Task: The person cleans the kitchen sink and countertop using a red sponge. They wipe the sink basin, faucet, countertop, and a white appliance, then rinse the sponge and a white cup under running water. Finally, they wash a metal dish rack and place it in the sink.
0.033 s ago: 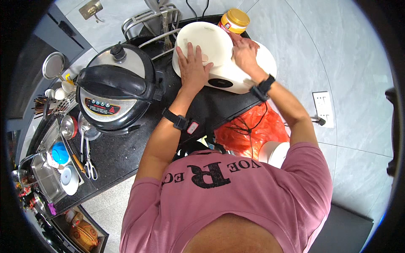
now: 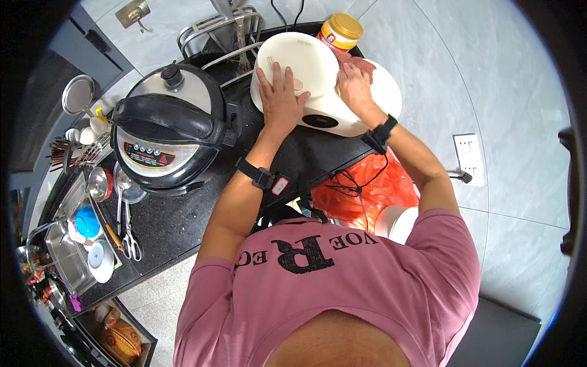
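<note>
On the counter stands a white appliance (image 2: 299, 52) with two rounded ends and a black oval panel on its front. My left hand (image 2: 282, 101) lies flat on its left top, fingers spread. Over at the right end, my right hand (image 2: 356, 88) has its fingers closed on a reddish-brown cloth (image 2: 365, 66), pressed against the appliance's top. Part of the cloth is hidden beneath that hand. Just behind the cloth is a jar (image 2: 341, 32) with a gold lid.
A large black and silver pressure cooker (image 2: 171, 128) fills the counter to my left. Scissors (image 2: 131, 244), bowls and a sink (image 2: 73, 269) lie beyond it. Below the counter's right edge are a red plastic bag (image 2: 367, 189) and a white bucket (image 2: 397, 223). A metal rack (image 2: 211, 27) stands behind.
My right hand has shifted slightly on the appliance, and more of the cloth's right part shows. My left hand stays in place.
</note>
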Action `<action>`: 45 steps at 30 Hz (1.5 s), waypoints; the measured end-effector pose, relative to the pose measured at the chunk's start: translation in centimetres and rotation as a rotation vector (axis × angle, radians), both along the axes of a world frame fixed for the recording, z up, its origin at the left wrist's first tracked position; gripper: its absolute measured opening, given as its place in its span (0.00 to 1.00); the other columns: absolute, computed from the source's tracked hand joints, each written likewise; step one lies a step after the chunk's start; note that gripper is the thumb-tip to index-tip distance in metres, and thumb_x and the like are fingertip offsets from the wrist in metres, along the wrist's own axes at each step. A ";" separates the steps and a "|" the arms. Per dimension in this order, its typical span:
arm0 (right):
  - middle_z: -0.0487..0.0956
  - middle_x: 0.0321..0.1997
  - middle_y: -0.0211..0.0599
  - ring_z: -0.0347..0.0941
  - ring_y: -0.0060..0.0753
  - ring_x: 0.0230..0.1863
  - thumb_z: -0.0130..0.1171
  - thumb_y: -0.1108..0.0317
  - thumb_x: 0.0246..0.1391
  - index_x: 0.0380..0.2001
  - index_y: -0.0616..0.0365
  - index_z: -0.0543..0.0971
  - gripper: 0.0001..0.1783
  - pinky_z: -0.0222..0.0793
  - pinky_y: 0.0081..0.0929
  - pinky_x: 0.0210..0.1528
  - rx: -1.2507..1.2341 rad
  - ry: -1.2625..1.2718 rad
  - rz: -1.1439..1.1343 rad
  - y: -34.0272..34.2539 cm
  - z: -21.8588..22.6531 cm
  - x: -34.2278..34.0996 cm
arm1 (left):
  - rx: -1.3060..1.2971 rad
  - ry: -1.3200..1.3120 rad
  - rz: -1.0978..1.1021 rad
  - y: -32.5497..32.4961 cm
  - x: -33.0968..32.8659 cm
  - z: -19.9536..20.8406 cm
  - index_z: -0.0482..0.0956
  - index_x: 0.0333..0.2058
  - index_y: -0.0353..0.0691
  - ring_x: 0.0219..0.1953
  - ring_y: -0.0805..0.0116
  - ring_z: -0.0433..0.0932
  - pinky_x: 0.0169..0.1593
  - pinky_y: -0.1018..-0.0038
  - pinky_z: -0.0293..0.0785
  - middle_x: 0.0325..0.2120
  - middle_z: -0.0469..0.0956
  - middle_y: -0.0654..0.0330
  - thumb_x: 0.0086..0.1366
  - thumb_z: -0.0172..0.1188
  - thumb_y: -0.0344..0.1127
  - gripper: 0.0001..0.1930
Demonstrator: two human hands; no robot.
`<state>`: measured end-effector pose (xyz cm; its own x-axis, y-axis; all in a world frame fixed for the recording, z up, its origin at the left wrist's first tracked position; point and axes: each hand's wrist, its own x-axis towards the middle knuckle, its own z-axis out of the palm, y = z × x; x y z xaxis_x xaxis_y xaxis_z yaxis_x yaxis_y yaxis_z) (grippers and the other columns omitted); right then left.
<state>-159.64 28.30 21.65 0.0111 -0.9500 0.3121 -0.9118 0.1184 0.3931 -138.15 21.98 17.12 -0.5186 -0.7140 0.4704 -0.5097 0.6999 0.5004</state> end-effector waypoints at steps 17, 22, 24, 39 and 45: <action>0.77 0.39 0.38 0.69 0.41 0.44 0.60 0.66 0.41 0.32 0.55 0.78 0.11 0.64 0.37 0.41 0.084 -0.210 0.151 4.1 2.4 2.0 | 0.005 0.019 -0.017 -0.3 -0.1 -0.4 0.61 0.62 0.32 0.67 0.25 0.33 0.65 0.38 0.45 0.66 0.49 0.41 0.62 0.60 0.51 0.38; 0.73 0.50 0.49 0.69 0.46 0.48 0.60 0.68 0.46 0.42 0.64 0.78 0.18 0.67 0.41 0.44 -0.081 -0.044 0.037 3.3 -0.6 3.1 | -0.015 -0.005 -0.022 -0.3 0.0 -0.5 0.62 0.62 0.31 0.68 0.28 0.33 0.65 0.40 0.45 0.67 0.47 0.41 0.61 0.61 0.50 0.38; 0.73 0.53 0.50 0.69 0.47 0.47 0.57 0.72 0.49 0.44 0.69 0.76 0.18 0.68 0.42 0.47 -0.079 -0.082 -0.031 4.0 -2.0 3.9 | -0.008 0.001 -0.033 -0.4 0.1 -0.4 0.61 0.63 0.32 0.67 0.25 0.34 0.67 0.41 0.41 0.67 0.48 0.40 0.62 0.60 0.51 0.38; 0.79 0.34 0.31 0.74 0.22 0.32 0.53 0.61 0.64 0.43 0.60 0.78 0.14 0.73 0.22 0.36 -0.345 -1.934 -0.237 6.3 10.5 0.1 | 0.760 0.764 0.087 -2.2 0.5 -2.7 0.51 0.66 0.28 0.68 0.49 0.52 0.68 0.64 0.47 0.66 0.53 0.41 0.73 0.38 0.52 0.34; 0.80 0.32 0.32 0.75 0.25 0.30 0.54 0.62 0.61 0.39 0.56 0.79 0.10 0.72 0.22 0.37 -0.328 -1.245 0.315 -6.6 8.3 1.7 | 1.089 1.183 -0.059 -2.2 1.0 -2.4 0.45 0.69 0.40 0.70 0.56 0.50 0.70 0.66 0.44 0.70 0.48 0.52 0.71 0.38 0.62 0.39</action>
